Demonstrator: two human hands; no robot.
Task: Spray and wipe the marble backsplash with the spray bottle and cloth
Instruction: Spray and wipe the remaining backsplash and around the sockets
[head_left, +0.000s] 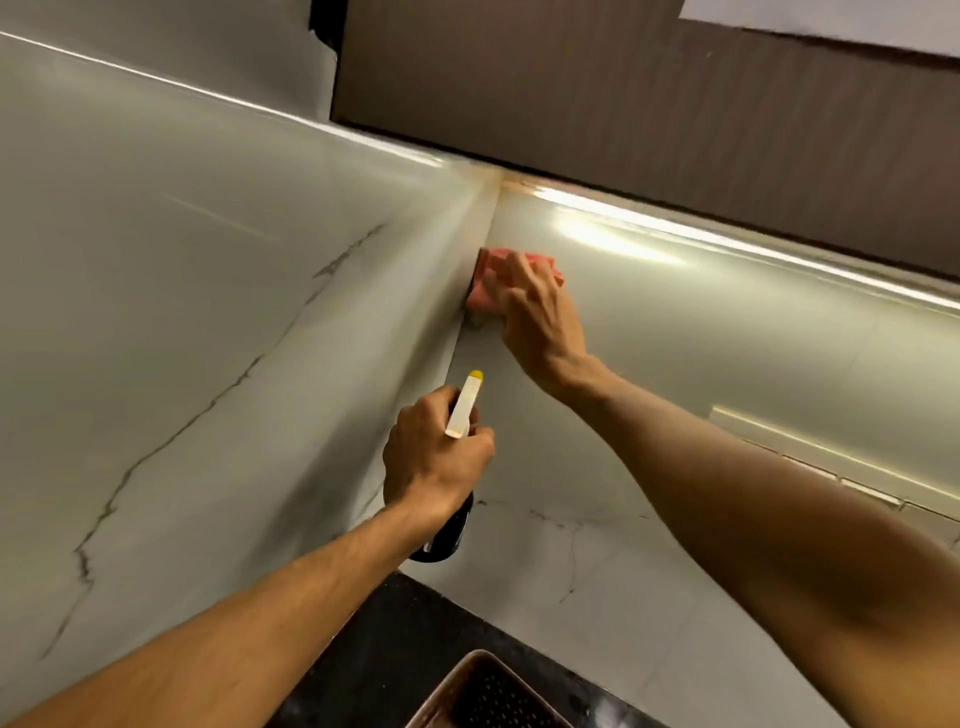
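Cloth (485, 283) under right hand (540, 317) fingers (511, 270), against backsplash (727, 332) corner.

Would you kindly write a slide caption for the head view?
Right hand presses pink cloth into marble backsplash corner; left hand grips spray bottle.

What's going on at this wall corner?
A person is cleaning the marble backsplash. The right hand presses a pink cloth against the wall right beside the corner seam. The left hand grips the spray bottle lower down, its nozzle pointing up toward the corner.
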